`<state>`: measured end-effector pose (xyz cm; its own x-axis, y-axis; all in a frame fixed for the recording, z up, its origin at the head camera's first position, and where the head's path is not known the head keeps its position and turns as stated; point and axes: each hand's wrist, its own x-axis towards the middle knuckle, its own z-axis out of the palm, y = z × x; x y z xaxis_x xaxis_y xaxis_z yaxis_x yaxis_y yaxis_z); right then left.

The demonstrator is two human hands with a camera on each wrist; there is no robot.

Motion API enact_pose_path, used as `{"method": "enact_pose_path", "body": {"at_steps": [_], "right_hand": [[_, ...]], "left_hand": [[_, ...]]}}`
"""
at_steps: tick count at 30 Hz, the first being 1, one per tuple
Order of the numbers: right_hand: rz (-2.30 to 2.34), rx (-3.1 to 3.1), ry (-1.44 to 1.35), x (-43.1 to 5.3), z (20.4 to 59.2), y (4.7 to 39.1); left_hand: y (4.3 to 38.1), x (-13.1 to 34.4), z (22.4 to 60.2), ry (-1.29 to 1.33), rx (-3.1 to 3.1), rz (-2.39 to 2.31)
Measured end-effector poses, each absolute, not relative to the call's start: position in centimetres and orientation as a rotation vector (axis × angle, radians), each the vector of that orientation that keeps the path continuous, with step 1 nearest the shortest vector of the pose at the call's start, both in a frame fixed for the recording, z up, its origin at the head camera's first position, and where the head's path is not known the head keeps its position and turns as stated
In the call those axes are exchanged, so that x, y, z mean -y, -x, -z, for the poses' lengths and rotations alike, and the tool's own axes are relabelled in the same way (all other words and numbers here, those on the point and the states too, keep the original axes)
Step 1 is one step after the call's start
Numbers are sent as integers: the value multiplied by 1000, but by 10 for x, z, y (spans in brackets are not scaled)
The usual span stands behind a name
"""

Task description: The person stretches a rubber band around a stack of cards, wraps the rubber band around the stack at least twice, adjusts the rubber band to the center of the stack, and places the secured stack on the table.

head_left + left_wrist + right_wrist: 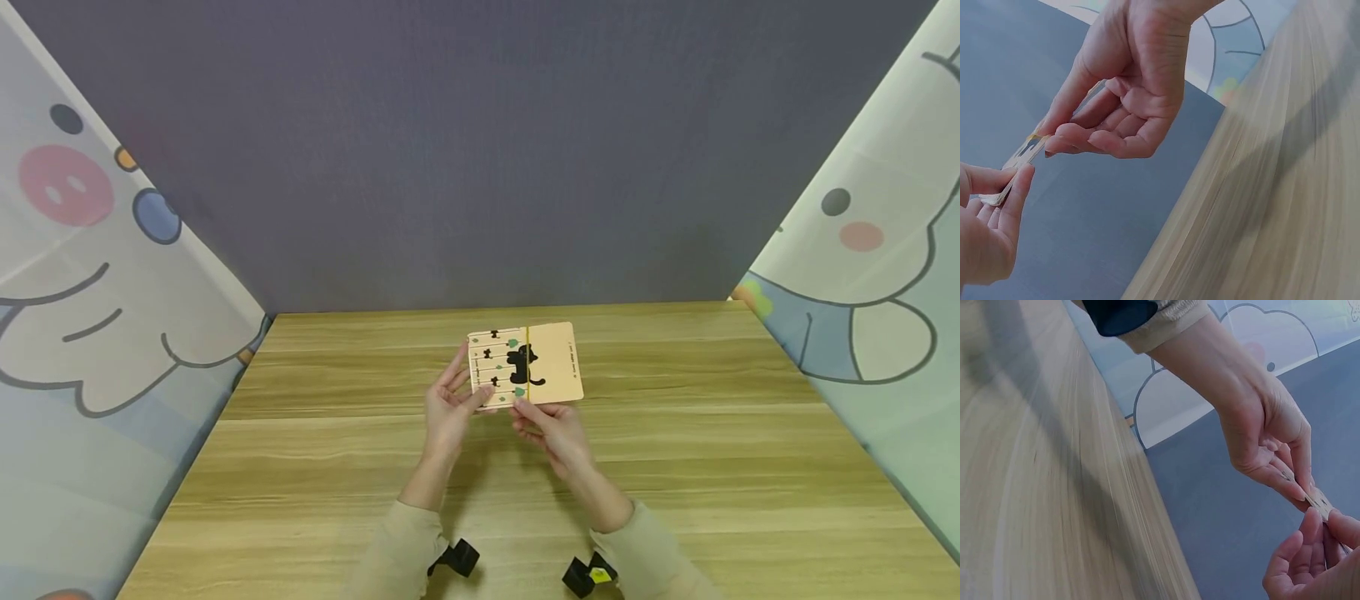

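Note:
A small stack of cream cards (557, 362), printed with a black cat and thin lines, is held above the table. A narrow yellow rubber band (528, 354) runs across its middle. My left hand (447, 412) grips the left end, thumb on top and fingers beneath. With thumb and fingers, my right hand (555, 433) pinches the near edge beside the band. In the left wrist view the stack (1022, 153) appears nearly edge-on between both hands. The right wrist view shows only a sliver of the stack (1319, 501), mostly hidden by fingers.
A wood-grain table (300, 467) lies under the hands. Behind it rises a dark grey panel (495, 150). Cartoon-printed sheets stand at the left (97, 275) and right (885, 275). Black devices (463, 557) are worn at both sleeves.

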<state>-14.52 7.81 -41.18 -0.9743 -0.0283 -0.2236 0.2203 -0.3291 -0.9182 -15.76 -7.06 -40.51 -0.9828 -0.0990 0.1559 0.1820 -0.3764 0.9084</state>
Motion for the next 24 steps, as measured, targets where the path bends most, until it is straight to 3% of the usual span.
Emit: {"method": "enact_pose_path", "body": {"at_steps": [12, 24], "right_hand": [[2340, -1756, -145, -80, 413, 141], [2177, -1922, 188, -93, 398, 127]], "left_hand": [[160, 75, 404, 102, 1661, 2460], [161, 78, 405, 94, 1678, 2450]]}}
